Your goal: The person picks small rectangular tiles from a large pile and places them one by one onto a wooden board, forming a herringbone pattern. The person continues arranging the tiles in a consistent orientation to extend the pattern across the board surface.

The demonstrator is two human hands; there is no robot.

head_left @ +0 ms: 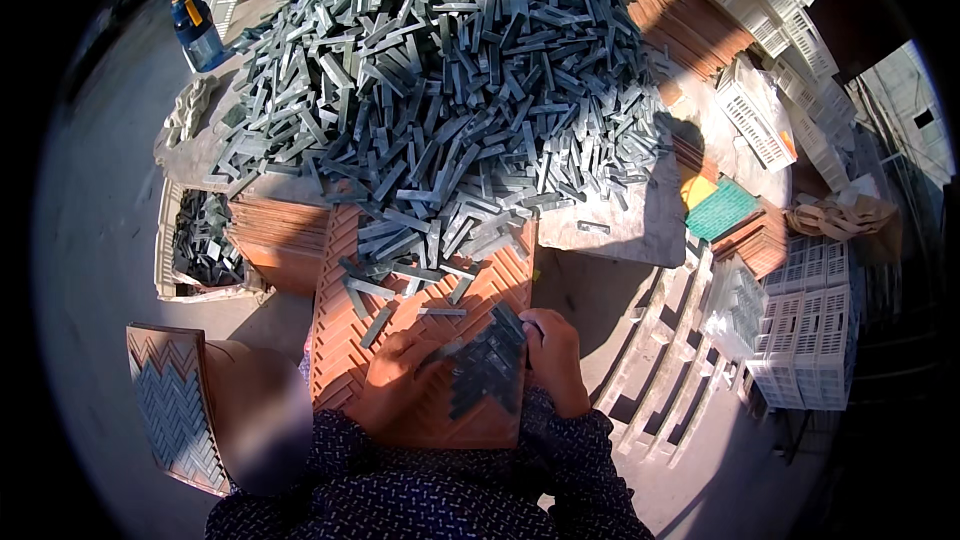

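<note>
An orange board (345, 350) with herringbone grooves lies before me, its near edge against my body. On its right part, dark grey stone strips (487, 365) sit side by side in a zigzag pattern. My right hand (557, 355) is closed at the board's right edge, fingertips beside the top corner of that pattern; what it pinches is too small to make out. Over the board, left of the pattern, my left hand (393, 372) has bent fingers close together, and shadow hides what they hold. Several loose strips (376, 327) rest on the board's far part.
A large heap of grey stone strips (450, 70) covers the table beyond. To the left stand a crate of dark pieces (165, 240), stacked orange boards (275, 230) and a filled herringbone board (175, 400). A wooden pallet (655, 350) and white crates (805, 340) are at right.
</note>
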